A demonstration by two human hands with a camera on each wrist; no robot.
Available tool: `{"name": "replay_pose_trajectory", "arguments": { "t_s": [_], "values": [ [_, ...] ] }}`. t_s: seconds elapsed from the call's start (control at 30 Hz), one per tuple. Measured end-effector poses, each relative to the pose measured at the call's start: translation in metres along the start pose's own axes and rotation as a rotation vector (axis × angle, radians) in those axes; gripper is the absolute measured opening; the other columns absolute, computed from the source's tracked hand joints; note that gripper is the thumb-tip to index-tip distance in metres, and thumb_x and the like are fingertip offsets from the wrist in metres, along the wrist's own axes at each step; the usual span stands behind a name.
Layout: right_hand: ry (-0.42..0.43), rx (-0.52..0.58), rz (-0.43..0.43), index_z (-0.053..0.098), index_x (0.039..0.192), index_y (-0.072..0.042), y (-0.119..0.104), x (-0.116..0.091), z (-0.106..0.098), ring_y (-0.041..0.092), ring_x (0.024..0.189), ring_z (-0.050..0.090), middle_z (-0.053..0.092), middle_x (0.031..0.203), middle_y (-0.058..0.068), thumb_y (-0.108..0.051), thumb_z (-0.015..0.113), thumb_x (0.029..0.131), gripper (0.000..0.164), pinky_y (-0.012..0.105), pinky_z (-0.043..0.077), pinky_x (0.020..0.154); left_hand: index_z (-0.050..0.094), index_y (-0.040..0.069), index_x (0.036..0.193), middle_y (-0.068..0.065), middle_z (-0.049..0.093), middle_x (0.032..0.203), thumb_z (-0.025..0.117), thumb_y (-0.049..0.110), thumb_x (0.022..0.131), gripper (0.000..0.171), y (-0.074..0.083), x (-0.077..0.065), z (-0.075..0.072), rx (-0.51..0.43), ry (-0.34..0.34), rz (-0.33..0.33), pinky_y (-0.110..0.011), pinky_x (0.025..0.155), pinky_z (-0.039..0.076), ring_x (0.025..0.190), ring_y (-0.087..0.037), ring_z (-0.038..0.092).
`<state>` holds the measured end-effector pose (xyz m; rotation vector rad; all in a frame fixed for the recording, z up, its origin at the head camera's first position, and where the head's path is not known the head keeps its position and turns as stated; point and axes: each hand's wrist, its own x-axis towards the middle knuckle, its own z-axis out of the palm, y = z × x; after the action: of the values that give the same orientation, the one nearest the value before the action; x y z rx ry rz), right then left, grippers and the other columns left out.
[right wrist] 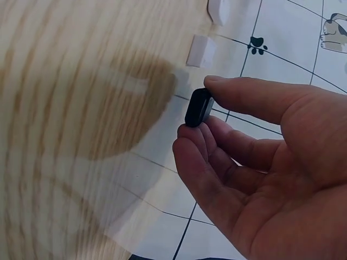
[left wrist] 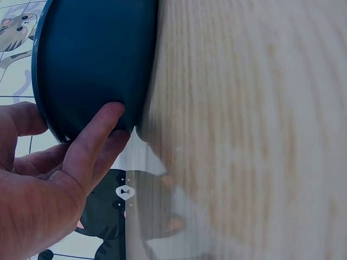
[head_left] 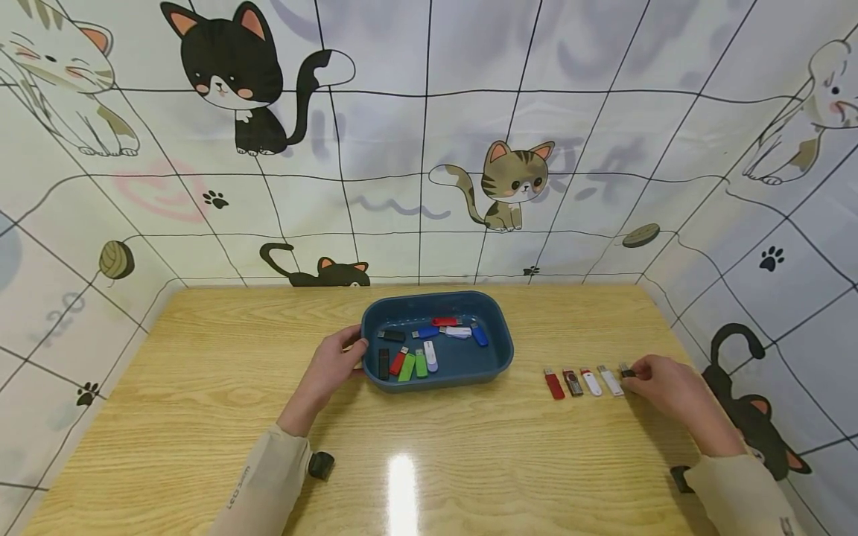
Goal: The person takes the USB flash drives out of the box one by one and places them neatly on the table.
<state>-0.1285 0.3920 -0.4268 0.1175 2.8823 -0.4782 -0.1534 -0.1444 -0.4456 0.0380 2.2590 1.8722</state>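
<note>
A dark blue tray stands on the table with several USB sticks in it, red, blue, green, black and white. My left hand grips its left end; in the left wrist view the fingers lie against the tray's outer wall. On the right, my right hand pinches a black USB stick between thumb and fingers. That stick is at the right end of a row with a red USB stick, a brown-and-silver one, a red-and-white one and a white one.
The wooden table meets a cat-patterned cloth backdrop at the back and both sides. A dark band shows at the left wrist, another at the right.
</note>
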Motion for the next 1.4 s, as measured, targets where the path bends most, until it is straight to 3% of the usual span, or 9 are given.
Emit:
{"name": "replay_pose_trajectory", "arguments": {
  "t_s": [0.33,0.63,0.97,1.2,1.4],
  "values": [
    [-0.033,-0.003,0.027,0.063,0.106,0.015,0.001,0.003,0.001,0.034,0.084,0.063,0.067,0.099,0.027,-0.02,0.074,0.093,0.039,0.05,0.054,0.072,0.046,-0.006,0.151,-0.027,0.051,0.148,0.048,0.012,0.108,0.046,-0.001,0.002,0.002,-0.009,-0.009,-0.002,-0.044,0.089,0.062,0.121,-0.04,0.063],
    [-0.037,-0.014,-0.011,0.063,0.105,0.015,0.005,0.004,0.003,0.034,0.084,0.062,0.067,0.099,0.027,-0.02,0.074,0.094,0.038,0.05,0.053,0.071,0.047,-0.006,0.151,-0.027,0.053,0.146,0.048,0.011,0.108,0.046,-0.001,0.002,0.002,-0.013,-0.008,0.003,-0.044,0.088,0.062,0.12,-0.04,0.064],
    [-0.03,0.0,0.007,0.062,0.112,0.016,0.005,0.004,0.003,0.039,0.088,0.064,0.067,0.102,0.029,-0.025,0.074,0.094,0.047,0.051,0.054,0.072,0.046,-0.006,0.151,-0.027,0.051,0.148,0.048,0.012,0.109,0.046,0.001,0.0,0.001,-0.017,-0.008,-0.002,-0.045,0.088,0.062,0.12,-0.04,0.063],
    [0.062,-0.005,0.001,0.062,0.121,0.014,-0.005,-0.005,-0.006,0.041,0.091,0.064,0.066,0.11,0.031,-0.029,0.063,0.101,0.047,0.053,0.053,0.069,0.045,-0.005,0.152,-0.027,0.051,0.149,0.048,0.013,0.109,0.047,0.002,-0.001,0.0,-0.005,-0.003,-0.005,-0.046,0.089,0.061,0.12,-0.04,0.063],
    [0.169,0.008,-0.092,0.065,0.121,0.009,-0.03,-0.016,-0.009,0.042,0.094,0.067,0.069,0.112,0.028,-0.029,0.061,0.104,0.042,0.052,0.055,0.068,0.045,-0.005,0.152,-0.027,0.051,0.148,0.048,0.012,0.109,0.047,0.001,0.0,0.0,-0.003,-0.009,-0.001,-0.045,0.088,0.062,0.12,-0.04,0.063]
  ]
}}
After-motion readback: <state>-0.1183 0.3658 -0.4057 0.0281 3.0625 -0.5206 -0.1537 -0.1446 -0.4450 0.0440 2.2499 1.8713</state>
